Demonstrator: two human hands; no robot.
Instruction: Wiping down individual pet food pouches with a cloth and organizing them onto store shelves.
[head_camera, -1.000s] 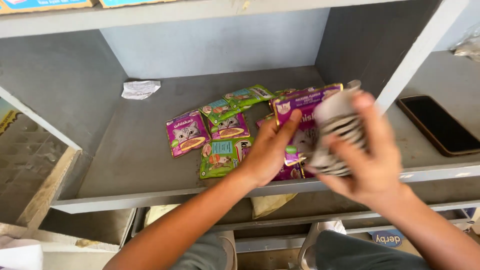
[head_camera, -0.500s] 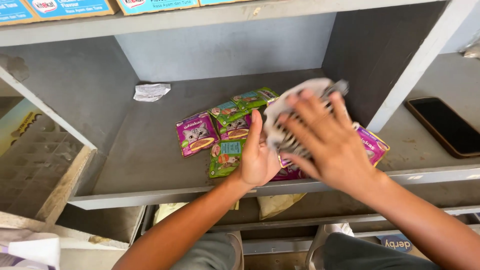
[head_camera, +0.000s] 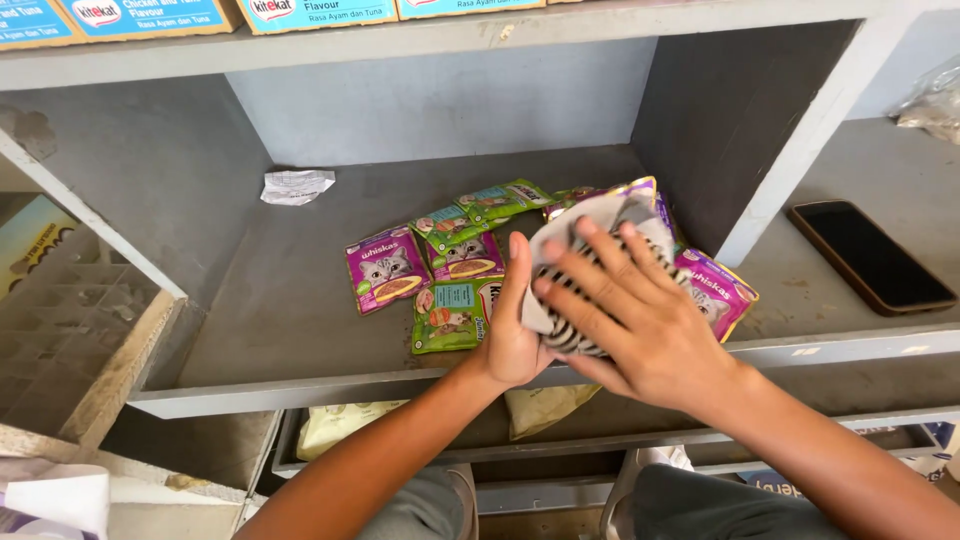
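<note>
- Since the earlier frames the right hand (head_camera: 640, 320) has swung in from the right end of the shelf and come down over the pile of pouches, carrying the striped cloth (head_camera: 600, 265) with it; the left hand (head_camera: 515, 325) has stayed at the front of the pile.
- The right hand now lies flat, fingers spread wide, pressing the black-and-white striped cloth down onto the pouches.
- The left hand stands on edge just beside it, thumb up, touching the cloth's left side; its fingers are hidden behind the cloth, so I cannot tell whether they grip anything.
- The cloth sits on the grey shelf (head_camera: 280, 330), over the right half of the pile and close to the front edge.
- A purple pouch with a cat picture (head_camera: 386, 267) lies uncovered at the pile's left, with a green pouch (head_camera: 447, 315) near the front edge beside the left hand.
- Another green pouch (head_camera: 503, 198) lies further back, and a purple pouch (head_camera: 715, 290) sticks out from under the right hand, near the upright divider (head_camera: 800, 140).
- A crumpled white paper (head_camera: 296, 185) lies well apart, at the back left of the shelf.
- A dark phone (head_camera: 868, 256) lies flat in the next compartment to the right.
- Blue boxes (head_camera: 140, 15) stand on the shelf above.
</note>
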